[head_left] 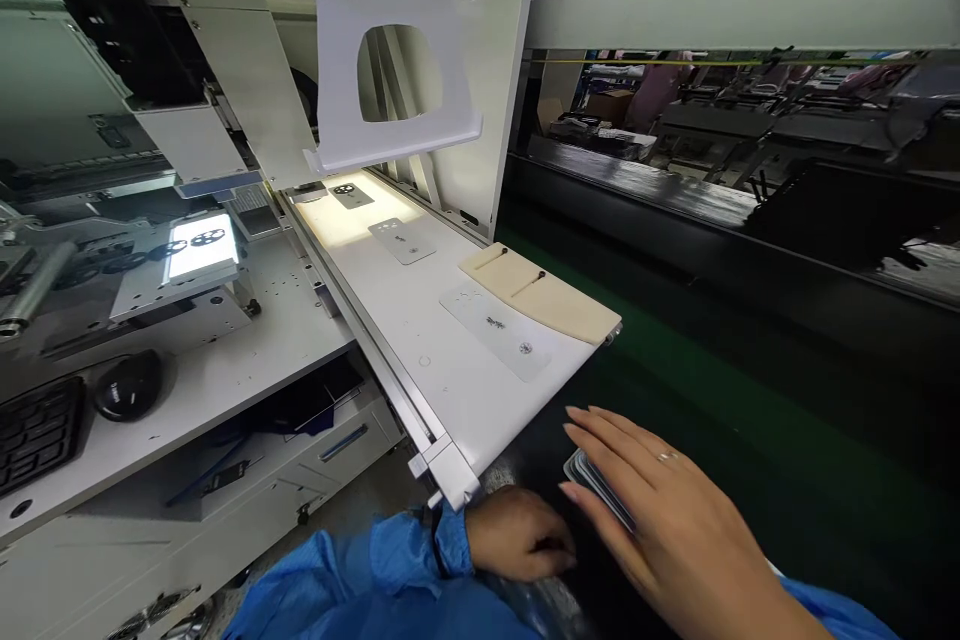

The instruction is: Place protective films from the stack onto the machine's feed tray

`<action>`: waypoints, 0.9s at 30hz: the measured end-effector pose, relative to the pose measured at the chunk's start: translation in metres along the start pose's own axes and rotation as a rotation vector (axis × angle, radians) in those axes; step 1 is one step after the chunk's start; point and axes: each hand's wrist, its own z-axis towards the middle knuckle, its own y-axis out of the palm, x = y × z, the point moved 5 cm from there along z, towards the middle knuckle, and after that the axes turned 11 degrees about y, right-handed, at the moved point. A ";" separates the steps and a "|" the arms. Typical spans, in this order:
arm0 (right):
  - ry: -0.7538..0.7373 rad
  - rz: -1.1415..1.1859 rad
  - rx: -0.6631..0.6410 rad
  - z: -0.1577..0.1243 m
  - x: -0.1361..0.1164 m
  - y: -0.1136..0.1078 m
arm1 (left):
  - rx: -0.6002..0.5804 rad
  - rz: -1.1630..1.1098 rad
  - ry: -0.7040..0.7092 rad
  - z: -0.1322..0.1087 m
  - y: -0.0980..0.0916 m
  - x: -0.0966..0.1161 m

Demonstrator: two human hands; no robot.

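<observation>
My right hand (667,510) is wrapped over a stack of thin phone back panels (596,490), thumb on the near edge and fingers over the far one. Only the rounded ends of the stack show. My left hand (521,532) is curled closed beside the end of the conveyor, with nothing visible in it. On the white conveyor belt (420,360) lie three phone back panels: a clear one (480,310) nearest me, another clear one (405,250) farther up, and a darker one (360,202) under the light.
A cream guide plate (540,290) with two dark screws borders the belt's right side. A white hood (397,135) with a cut-out hangs above the belt. At left are a mouse (129,386), a keyboard (41,435) and a lit panel (201,245). A dark bench runs along the right.
</observation>
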 end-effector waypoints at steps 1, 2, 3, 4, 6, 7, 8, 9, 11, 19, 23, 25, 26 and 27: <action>0.028 0.010 -0.005 -0.010 0.009 -0.003 | -0.006 0.010 -0.003 0.000 0.000 0.000; 0.059 0.025 -0.018 -0.020 0.019 -0.004 | -0.012 0.018 -0.002 0.000 -0.001 0.000; 0.102 0.041 -0.035 -0.029 0.028 -0.003 | -0.016 0.023 -0.003 0.001 -0.001 0.000; 0.154 0.057 -0.053 -0.040 0.038 -0.001 | -0.017 0.025 -0.003 0.001 -0.001 0.001; 0.267 0.073 -0.072 -0.059 0.055 0.005 | -0.014 0.026 -0.002 0.001 -0.001 0.000; 0.317 0.070 -0.074 -0.068 0.062 0.009 | -0.015 0.026 -0.004 0.002 -0.001 0.000; 0.354 0.060 -0.078 -0.077 0.068 0.013 | -0.015 0.024 -0.011 0.002 -0.001 0.000; 0.380 0.050 -0.095 -0.084 0.073 0.018 | -0.014 0.019 -0.019 0.002 0.000 0.000; 0.414 0.039 -0.161 -0.096 0.079 0.029 | -0.008 0.014 -0.035 0.002 0.000 -0.001; 0.407 -0.020 -0.283 -0.114 0.079 0.062 | 0.024 0.033 -0.049 0.001 0.000 -0.001; 0.463 -0.037 -0.226 -0.117 0.079 0.067 | 0.044 0.044 -0.035 0.001 0.000 -0.001; 0.538 -0.014 -0.304 -0.116 0.082 0.071 | 0.043 0.049 -0.025 0.000 0.000 -0.001; 0.583 0.003 -0.367 -0.116 0.085 0.073 | 0.045 0.052 -0.021 0.000 0.000 0.000; 0.624 0.020 -0.431 -0.115 0.087 0.074 | 0.049 0.053 -0.018 0.000 0.000 0.000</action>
